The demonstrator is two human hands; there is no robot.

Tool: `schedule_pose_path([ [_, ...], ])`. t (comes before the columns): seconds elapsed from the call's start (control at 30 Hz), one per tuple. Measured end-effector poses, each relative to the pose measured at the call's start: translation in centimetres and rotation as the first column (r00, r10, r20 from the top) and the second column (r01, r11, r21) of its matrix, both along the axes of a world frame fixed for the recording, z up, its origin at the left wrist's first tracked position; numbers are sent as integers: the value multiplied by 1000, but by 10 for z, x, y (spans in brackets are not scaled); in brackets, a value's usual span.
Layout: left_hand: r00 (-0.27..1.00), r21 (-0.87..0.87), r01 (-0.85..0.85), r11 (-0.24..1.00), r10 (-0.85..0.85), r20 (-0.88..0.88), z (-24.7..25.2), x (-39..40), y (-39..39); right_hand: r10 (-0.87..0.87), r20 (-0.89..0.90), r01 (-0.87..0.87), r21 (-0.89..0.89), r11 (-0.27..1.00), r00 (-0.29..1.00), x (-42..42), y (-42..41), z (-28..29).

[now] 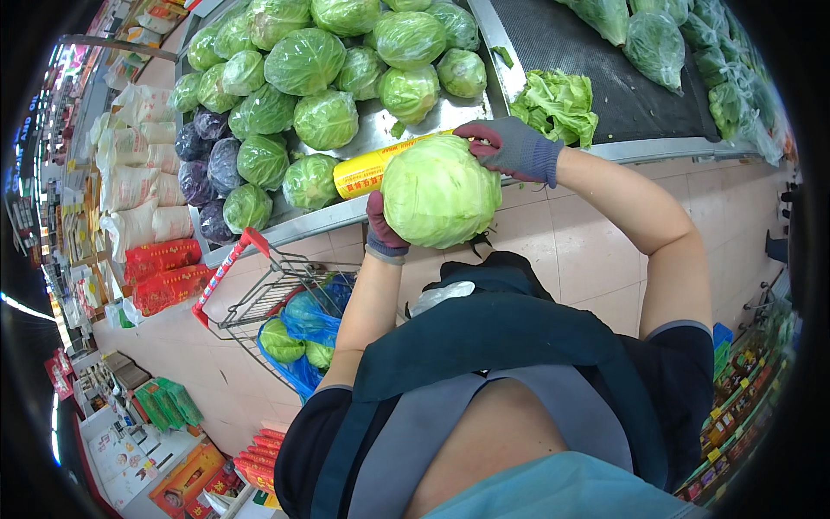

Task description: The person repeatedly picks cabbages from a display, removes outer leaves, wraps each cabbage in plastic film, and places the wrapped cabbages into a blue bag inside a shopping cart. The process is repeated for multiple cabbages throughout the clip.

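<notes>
A pale green cabbage (442,191) without wrap is held between my two gloved hands, in front of the display's metal edge. My left hand (386,226) supports it at its lower left side, with part of the fingers hidden beneath it. My right hand (509,148) lies on its upper right side, with thumb and fingers bent at the surface. Behind the cabbage, a yellow box of cling wrap (363,174) lies along the edge of the metal display, partly hidden. Film-wrapped green cabbages (306,61) are piled up beyond it. Loose cabbage leaves (559,107) lie to the right of my right hand.
Wrapped purple cabbages (224,165) sit at the display's left end. A shopping cart (243,276) with cabbages in blue bags (310,318) stands at my left. Bagged leafy vegetables (655,48) lie on the dark mat at the upper right. Red packages (170,279) are stacked left of the cart.
</notes>
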State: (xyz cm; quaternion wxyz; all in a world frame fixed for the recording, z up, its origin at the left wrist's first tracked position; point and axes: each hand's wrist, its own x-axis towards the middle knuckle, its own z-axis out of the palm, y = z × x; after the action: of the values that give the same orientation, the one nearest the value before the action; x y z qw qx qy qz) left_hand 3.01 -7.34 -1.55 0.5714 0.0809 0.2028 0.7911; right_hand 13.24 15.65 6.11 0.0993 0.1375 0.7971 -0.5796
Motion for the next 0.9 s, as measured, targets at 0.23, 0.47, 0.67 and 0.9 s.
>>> schedule_pose_path([
  [0.23, 980, 116, -149, 982, 131, 148, -10, 13, 19, -134, -100, 115, -173, 978, 986, 7, 7, -11],
  [0.47, 934, 13, -317, 948, 310, 179, -15, 8, 46, -480, -102, 313, -638, 703, 871, 32, 51, -60],
  [0.67, 732, 283, -390, 876, 109, 672, 17, -22, 49, -453, -300, 485, 791, 374, 839, 31, 124, -75],
  [0.9, 756, 314, -309, 898, 32, 654, 27, -3, 62, 242, -720, 240, 498, 833, 650, -9, 3, 33],
])
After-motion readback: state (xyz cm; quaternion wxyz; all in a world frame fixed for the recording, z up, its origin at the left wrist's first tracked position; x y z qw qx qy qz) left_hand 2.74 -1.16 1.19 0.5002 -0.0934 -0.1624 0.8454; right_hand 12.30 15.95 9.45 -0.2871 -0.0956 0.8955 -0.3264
